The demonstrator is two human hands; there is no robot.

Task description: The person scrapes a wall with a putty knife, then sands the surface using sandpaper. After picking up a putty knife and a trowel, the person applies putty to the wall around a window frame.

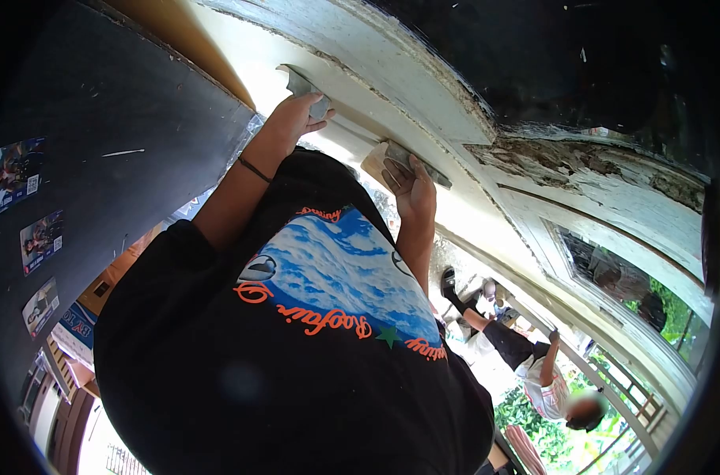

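Note:
At the upper middle, my left hand [301, 120] holds a flat grey blade-like piece [303, 87] by the pale wall surface. A dark band circles that wrist. To its right, my right hand [411, 186] has its palm partly turned up, with thumb and fingers on a flat, grey and tan tool [427, 170]. The tool lies close to the pale ledge [471, 198]; contact is unclear. Some fingers look grey and smeared. My black printed shirt fills the middle of the view.
A dark panel [99, 134] with stuck-on pictures stands at the left. Peeling, damaged wood [605, 162] runs along the upper right, above a window frame. Another person [542, 380] in a light shirt and dark shorts is at the lower right, near a railing and plants.

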